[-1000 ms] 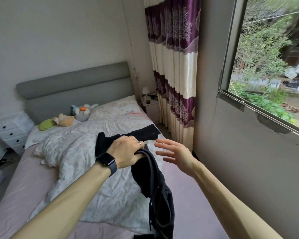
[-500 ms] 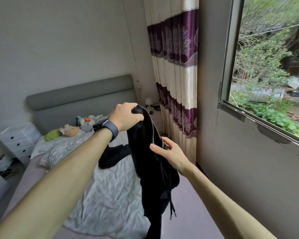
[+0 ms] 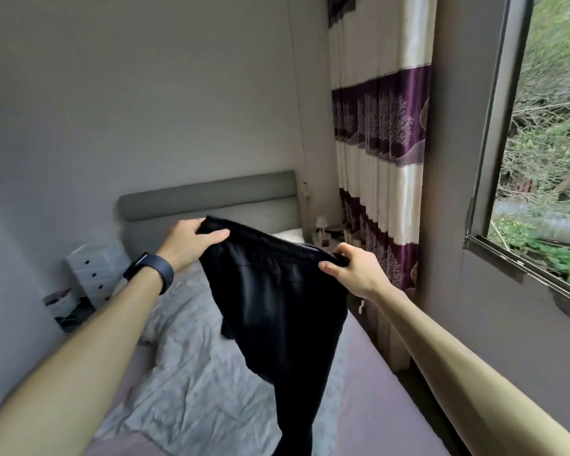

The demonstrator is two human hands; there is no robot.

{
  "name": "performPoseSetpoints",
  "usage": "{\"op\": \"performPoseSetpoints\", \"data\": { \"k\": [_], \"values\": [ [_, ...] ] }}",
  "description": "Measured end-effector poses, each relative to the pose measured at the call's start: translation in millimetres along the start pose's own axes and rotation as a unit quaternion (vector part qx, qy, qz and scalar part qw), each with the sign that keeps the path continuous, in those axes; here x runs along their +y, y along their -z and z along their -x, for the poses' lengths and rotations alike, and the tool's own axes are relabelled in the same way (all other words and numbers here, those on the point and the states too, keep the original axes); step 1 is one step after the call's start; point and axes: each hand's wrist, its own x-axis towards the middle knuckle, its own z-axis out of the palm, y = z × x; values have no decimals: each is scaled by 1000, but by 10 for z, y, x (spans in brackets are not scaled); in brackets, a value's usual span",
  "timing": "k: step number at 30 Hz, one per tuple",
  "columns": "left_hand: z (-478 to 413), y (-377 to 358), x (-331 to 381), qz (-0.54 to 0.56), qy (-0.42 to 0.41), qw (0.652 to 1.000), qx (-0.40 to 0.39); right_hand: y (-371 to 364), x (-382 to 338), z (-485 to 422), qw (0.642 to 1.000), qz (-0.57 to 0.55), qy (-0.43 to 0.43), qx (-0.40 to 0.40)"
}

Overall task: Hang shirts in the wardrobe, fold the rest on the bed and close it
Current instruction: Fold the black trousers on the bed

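A black garment, trousers by the look of its waistband, hangs in the air above the bed. My left hand, with a dark watch on the wrist, pinches one end of the waistband. At the other end my right hand grips it, so the band is stretched between the two. The legs dangle down out of the bottom of the view. No wardrobe is in sight.
A crumpled white duvet lies across the bed below a grey headboard. White drawers stand at the left, a small nightstand at the head. Purple-and-cream curtain and window are on the right.
Both hands lifted the black garment off the bed. My right hand, free a second ago, took hold of the waistband and the hands spread it out. My view tilted upward.
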Motion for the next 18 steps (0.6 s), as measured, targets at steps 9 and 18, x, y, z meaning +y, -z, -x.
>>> {"op": "performPoseSetpoints", "data": {
  "k": [9, 18],
  "values": [
    [-83, 907, 220, 32, 14, 986, 165, 196, -1304, -759, 976, -143, 24, 164],
    [-357, 2075, 343, -75, 37, 971, 223, 572, -2254, -1186, 985, -76, 139, -68]
  ]
}}
